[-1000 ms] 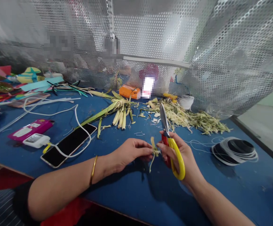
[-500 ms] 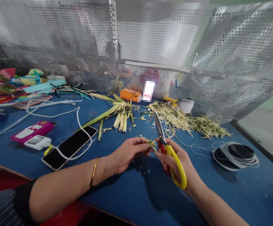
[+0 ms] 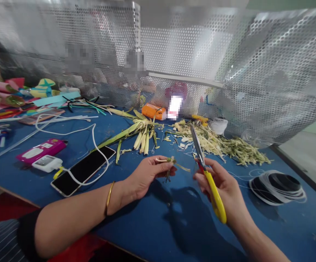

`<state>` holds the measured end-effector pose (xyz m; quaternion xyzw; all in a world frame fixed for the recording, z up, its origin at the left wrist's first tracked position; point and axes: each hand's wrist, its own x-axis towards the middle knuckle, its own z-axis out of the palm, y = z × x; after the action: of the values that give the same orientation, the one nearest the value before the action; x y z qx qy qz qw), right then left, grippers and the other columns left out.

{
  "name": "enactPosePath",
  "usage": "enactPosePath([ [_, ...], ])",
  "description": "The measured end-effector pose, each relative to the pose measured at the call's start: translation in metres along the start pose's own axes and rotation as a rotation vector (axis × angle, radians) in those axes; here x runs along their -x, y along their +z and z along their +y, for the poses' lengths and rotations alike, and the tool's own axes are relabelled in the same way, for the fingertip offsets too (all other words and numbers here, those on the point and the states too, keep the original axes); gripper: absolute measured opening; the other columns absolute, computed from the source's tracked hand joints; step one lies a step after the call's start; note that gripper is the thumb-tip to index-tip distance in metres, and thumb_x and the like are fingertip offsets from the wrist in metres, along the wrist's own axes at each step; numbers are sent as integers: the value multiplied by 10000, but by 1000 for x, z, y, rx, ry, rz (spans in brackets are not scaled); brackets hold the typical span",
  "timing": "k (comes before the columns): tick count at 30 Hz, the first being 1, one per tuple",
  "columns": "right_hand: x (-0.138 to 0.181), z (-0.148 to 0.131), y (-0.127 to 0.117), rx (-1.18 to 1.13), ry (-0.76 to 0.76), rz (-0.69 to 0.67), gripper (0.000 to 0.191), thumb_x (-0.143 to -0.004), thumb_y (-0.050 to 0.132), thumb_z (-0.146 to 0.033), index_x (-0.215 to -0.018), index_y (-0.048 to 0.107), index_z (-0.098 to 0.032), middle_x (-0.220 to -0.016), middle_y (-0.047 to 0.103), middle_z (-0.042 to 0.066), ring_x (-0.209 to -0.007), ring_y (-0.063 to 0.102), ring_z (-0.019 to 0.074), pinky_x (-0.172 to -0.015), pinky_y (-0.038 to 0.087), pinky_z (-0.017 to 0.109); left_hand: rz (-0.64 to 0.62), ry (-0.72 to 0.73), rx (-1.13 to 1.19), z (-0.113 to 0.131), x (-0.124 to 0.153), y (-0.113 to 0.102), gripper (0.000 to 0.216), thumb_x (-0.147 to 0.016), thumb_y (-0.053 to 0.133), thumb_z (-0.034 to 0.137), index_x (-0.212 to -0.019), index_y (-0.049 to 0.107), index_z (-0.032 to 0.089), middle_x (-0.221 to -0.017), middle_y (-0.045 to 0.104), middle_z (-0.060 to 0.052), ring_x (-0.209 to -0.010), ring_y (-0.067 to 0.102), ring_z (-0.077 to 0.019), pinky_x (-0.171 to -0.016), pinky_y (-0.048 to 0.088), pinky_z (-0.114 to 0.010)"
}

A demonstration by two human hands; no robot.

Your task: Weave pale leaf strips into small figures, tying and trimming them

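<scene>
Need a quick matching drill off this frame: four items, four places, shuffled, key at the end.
Things
1. yellow-handled scissors
2. small plant-strip piece
3. black spool wound with white line
4. dark-screened phone

Places
A. on the blue table, crossed by a white cable
B. held in the right hand
C. on the table, near the right side of the picture
D. pinched between left hand thumb and fingers

Pairs: 1-B, 2-D, 3-C, 4-A

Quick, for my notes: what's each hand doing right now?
Left hand: closed, pinching a small plant piece.
Right hand: closed, holding scissors.
</scene>
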<state>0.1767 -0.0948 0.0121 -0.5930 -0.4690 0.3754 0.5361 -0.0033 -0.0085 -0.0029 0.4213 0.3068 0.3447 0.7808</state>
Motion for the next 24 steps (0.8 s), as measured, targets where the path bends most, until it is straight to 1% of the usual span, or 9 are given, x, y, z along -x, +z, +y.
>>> enactPosePath([
  [2, 4, -6, -6, 65, -23, -84, 554, -681, 744, -551, -1072, 578, -195, -672, 590, -3, -466, 392, 82, -378, 287, 193, 26, 61, 50, 6, -2, -4, 247, -652, 828, 302, -802, 698, 155, -785, 713, -27, -763, 661, -143, -810, 471, -291],
  [5, 10, -12, -13, 141, -23, -200, 565, -741, 672, -593, -1126, 581, -190, -735, 604, 29, -489, 407, 86, -389, 294, 193, 82, 138, 116, 15, -4, -8, 251, -644, 834, 273, -798, 680, 148, -766, 712, -28, -733, 655, -133, -781, 469, -278],
  [7, 13, -11, -16, 161, 8, -265, 589, -742, 643, -635, -1123, 594, -190, -724, 597, 32, -493, 424, 95, -390, 301, 197, 114, 178, 155, 21, -6, -11, 252, -638, 837, 255, -797, 671, 150, -757, 708, -22, -725, 650, -125, -771, 467, -269],
  [9, 14, -8, -15, 165, 48, -303, 627, -708, 641, -678, -1103, 614, -192, -704, 596, 31, -480, 430, 100, -381, 303, 202, 131, 208, 176, 25, -8, -14, 238, -650, 828, 251, -796, 668, 152, -759, 705, -19, -734, 646, -119, -771, 463, -258],
  [12, 15, -2, -10, 152, 96, -297, 654, -667, 653, -707, -1080, 633, -200, -689, 593, 21, -454, 432, 98, -384, 328, 212, 135, 236, 180, 27, -9, -17, 222, -670, 815, 254, -800, 668, 150, -770, 706, -24, -755, 643, -118, -788, 461, -256],
  [16, 13, 4, -3, 178, 94, -302, 588, -693, 652, -676, -1041, 656, -203, -668, 575, 5, -454, 438, 98, -412, 361, 214, 121, 206, 178, 25, -7, -16, 232, -665, 817, 244, -820, 671, 152, -824, 717, -41, -785, 656, -138, -805, 462, -281],
  [20, 11, 5, -2, 192, 66, -292, 570, -710, 670, -634, -1093, 668, -212, -652, 552, -10, -462, 426, 92, -424, 349, 208, 75, 158, 158, 20, -7, -15, 227, -677, 809, 235, -835, 675, 142, -864, 727, -67, -813, 670, -161, -845, 464, -314],
  [24, 9, 8, -7, 241, 38, -276, 527, -716, 694, -581, -1091, 701, -211, -615, 501, -26, -456, 379, 93, -414, 312, 222, 56, 144, 143, 18, -7, -16, 236, -676, 813, 237, -844, 677, 142, -876, 735, -63, -837, 681, -167, -864, 468, -316],
])
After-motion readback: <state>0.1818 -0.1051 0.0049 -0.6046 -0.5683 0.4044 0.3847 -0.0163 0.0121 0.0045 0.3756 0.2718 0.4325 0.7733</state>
